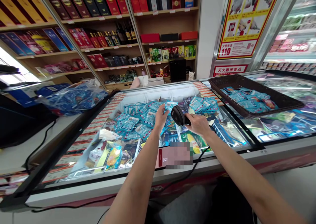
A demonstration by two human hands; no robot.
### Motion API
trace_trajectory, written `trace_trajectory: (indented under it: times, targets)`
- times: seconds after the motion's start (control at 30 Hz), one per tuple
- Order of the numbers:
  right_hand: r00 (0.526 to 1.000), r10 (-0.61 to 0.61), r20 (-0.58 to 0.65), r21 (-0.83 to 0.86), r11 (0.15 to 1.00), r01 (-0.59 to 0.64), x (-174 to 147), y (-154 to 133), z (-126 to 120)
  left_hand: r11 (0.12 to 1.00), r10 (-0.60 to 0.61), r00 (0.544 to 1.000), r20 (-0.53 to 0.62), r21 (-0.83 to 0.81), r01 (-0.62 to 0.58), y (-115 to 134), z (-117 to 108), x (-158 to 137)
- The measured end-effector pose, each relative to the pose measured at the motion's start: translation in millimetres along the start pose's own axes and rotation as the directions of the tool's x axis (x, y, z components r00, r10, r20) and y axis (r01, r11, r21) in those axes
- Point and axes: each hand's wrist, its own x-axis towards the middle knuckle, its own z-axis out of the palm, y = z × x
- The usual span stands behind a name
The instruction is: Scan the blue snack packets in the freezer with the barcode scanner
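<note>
My right hand (199,123) is closed round the handle of a black barcode scanner (178,115), its head turned toward the left. Just left of it, my left hand (161,116) pinches a small blue packet (171,105) whose printed side faces up. Beneath both hands a spread of similar blue packets (129,122) lies on the glass top of a chest freezer (81,166). A smaller heap of blue packets (203,104) sits to the right, beyond my right hand.
A dark brown basket (283,103) with blue packets stands on the freezer's right part. At the left lies a clear plastic bag (74,97) of blue items. The scanner's black cable (195,166) hangs over the front edge. Shelves of boxes (150,37) line the back.
</note>
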Motion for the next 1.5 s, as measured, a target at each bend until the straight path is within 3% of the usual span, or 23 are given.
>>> trace_trajectory:
  times: [0.27, 0.73, 0.9, 1.07, 1.23, 1.33, 1.43, 1.5]
  targets:
    - [0.999, 0.019, 0.037, 0.002, 1.000, -0.020, 0.1, -2.6, -3.5, 0.993, -0.010, 1.000, 0.000, 0.114, 0.010, 3.7, -3.3, -4.1]
    - [0.998, 0.023, 0.060, 0.010, 1.000, -0.023, 1.5, -2.4, -4.2, 0.993, -0.016, 1.000, -0.012, 0.117, 0.017, 13.8, -1.0, -7.4]
    - [0.993, 0.116, 0.033, 0.025, 0.993, -0.117, -1.3, 9.5, -2.3, 0.989, -0.016, 1.000, 0.011, 0.150, 0.014, 14.1, -2.8, -5.9]
    - [0.960, 0.278, 0.040, -0.010, 0.961, -0.278, -3.9, 27.7, -2.9, 0.947, 0.013, 1.000, 0.026, 0.320, -0.021, 16.3, -9.3, -2.3]
    - [0.937, 0.347, 0.032, -0.029, 0.938, -0.346, -3.8, 37.7, -2.7, 0.778, 0.108, 0.994, -0.001, 0.623, -0.084, 28.8, -13.2, -7.6]
    - [0.931, 0.364, -0.011, -0.023, 0.931, -0.365, -4.0, 40.4, -2.3, 0.656, 0.218, 0.961, 0.168, 0.705, -0.272, 36.8, -8.4, -14.1]
    - [0.925, 0.377, -0.042, -0.011, 0.926, -0.378, -4.8, 43.1, -2.2, 0.559, 0.254, 0.844, 0.472, 0.640, -0.526, 38.6, 1.3, -19.9]
    - [0.922, 0.385, -0.050, -0.003, 0.923, -0.386, -5.2, 45.1, -2.3, 0.537, 0.203, 0.804, 0.559, 0.623, -0.569, 36.3, 6.4, -22.9]
